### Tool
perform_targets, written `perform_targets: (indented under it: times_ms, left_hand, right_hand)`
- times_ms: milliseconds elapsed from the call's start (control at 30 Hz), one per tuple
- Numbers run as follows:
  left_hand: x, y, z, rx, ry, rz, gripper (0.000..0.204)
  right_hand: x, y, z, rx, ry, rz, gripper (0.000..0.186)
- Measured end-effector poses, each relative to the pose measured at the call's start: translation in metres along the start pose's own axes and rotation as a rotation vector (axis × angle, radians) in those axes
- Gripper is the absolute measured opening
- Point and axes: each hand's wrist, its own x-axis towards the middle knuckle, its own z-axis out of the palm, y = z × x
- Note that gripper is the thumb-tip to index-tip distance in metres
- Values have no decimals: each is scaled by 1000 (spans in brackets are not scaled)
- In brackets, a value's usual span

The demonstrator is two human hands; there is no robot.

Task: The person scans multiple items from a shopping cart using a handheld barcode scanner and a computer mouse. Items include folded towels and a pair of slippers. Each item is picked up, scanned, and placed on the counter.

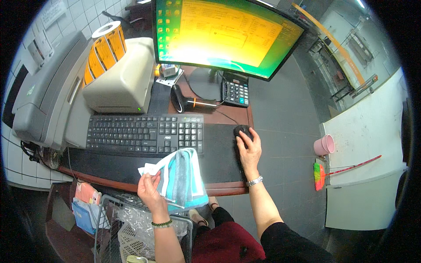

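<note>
A striped cloth (186,179), turquoise, grey and white, looks like a towel. It drapes over the desk's front edge, below the keyboard. My left hand (151,188) pinches its left side near a small white piece (149,169), perhaps a tag; the fingertips partly hide it. Farther right, my right hand (249,151) rests closed over a black computer mouse (242,130) at the desk's right edge. The black keyboard (144,133) lies between the hands and the devices, with the cloth's top touching its lower edge.
Beyond the keyboard stand a lit monitor (228,35), a beige label printer (123,79) with an orange label roll (105,52), a barcode scanner (193,103) and a calculator (237,92). A grey printer (48,92) fills the left. Below is a wire basket (100,228) with clear plastic.
</note>
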Motion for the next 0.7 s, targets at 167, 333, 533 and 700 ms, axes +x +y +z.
perform_targets:
  times_ms: [167,333,533,700]
  left_hand:
    - [2,-4,-2,-18,6,-4,25]
    - [3,-4,-2,-4,15,-9,23]
    - [4,-5,-4,-19,1,-3,23]
    - [3,-5,-2,-25,0,-4,23]
  right_hand:
    - [1,-4,-3,-42,-18,-1,24]
    - [0,-6,-4,7,-27,73,21]
    - [1,-8,-4,22,1,75,20]
    - [1,-9,-4,26,2,98,20]
